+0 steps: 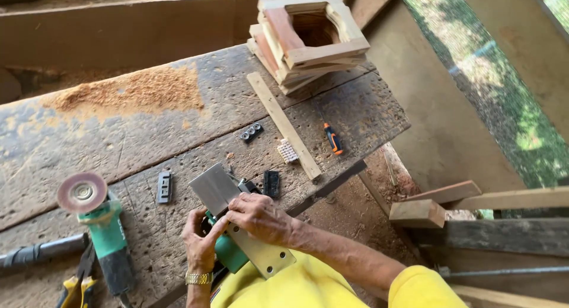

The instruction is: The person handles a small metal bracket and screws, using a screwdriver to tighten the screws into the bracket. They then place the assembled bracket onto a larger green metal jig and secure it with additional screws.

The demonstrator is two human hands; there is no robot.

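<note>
Lower centre: left hand (200, 244) clamps green planer (237, 225) upside-down, steadying it; right hand (261, 216) presses fingers closed on its sole, exposing underside.

Green planer (228, 249), sole upturned, probably tilted, bench-edge.

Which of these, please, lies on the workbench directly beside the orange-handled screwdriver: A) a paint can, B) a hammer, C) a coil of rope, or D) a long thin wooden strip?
D: the long thin wooden strip lies diagonally on the workbench just left of the orange-handled screwdriver, below the stack of wooden frames.
</note>
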